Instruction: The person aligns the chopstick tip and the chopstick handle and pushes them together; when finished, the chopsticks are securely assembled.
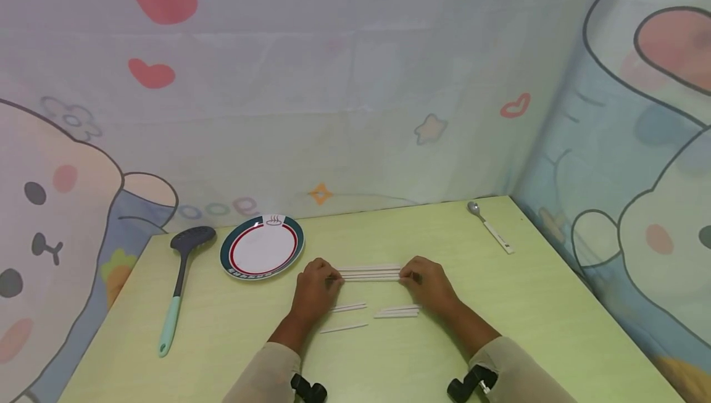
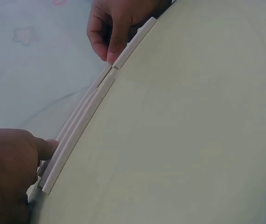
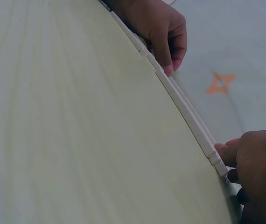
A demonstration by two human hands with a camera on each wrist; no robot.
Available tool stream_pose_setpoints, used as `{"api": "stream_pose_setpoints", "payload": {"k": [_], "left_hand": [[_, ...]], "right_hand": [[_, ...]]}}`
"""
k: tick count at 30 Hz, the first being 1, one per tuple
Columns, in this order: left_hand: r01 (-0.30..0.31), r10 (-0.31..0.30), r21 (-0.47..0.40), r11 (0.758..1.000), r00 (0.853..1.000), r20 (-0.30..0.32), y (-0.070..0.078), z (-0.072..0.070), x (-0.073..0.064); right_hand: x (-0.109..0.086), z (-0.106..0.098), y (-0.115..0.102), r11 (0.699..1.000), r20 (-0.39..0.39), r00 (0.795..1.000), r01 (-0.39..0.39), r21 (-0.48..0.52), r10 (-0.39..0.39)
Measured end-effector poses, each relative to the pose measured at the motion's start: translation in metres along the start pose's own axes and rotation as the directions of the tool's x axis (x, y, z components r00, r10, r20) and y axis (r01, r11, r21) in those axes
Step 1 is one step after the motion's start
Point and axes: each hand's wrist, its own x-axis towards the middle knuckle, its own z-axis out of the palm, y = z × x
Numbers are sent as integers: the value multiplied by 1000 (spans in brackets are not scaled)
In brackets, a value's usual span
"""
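Several long thin white sticks (image 1: 371, 279) lie side by side, crosswise before me, at the middle of the table. My left hand (image 1: 316, 289) pinches them at their left end, thumb and fingers curled. My right hand (image 1: 434, 282) pinches the right end likewise. In the left wrist view the white sticks (image 2: 79, 126) run diagonally between both hands, their ends unevenly staggered. The right wrist view shows the white sticks (image 3: 186, 109) with my right thumb and fingers (image 3: 227, 151) at the near end. Parts of the sticks' ends are hidden behind the fingers.
Nearer me lie shorter-looking white sticks: a group (image 1: 397, 313) on the right, others (image 1: 349, 307) by the left wrist and a single stick (image 1: 344, 329). A plate (image 1: 226, 256) and a slotted ladle (image 1: 179, 282) lie left; a spoon (image 1: 489, 225) lies back right on the table (image 1: 555, 329).
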Motion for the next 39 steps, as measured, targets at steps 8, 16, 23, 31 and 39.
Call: {"api": "stream_pose_setpoints", "payload": {"k": [8,16,23,31,39], "left_hand": [[20,-21,-34,999,1000,-18,-3,2,-1],[21,-22,-27,999,999,-47,4,-3,-4],[-77,77,-4,997,997,23,10,-9,-12],[-67,75,-79,995,991,108,9,-11,-21],[-51,67,-122,991,988,136,10,-13,-22]], "right_hand": [[0,0,-2,999,-44,998,-51,12,52],[-3,-2,2,999,-72,997,-28,28,30],[-4,-2,-3,997,-56,996,-71,41,73],[-8,-3,-7,998,-86,996,14,61,-8],[-13,-7,-1,988,-14,998,-66,138,69]]}}
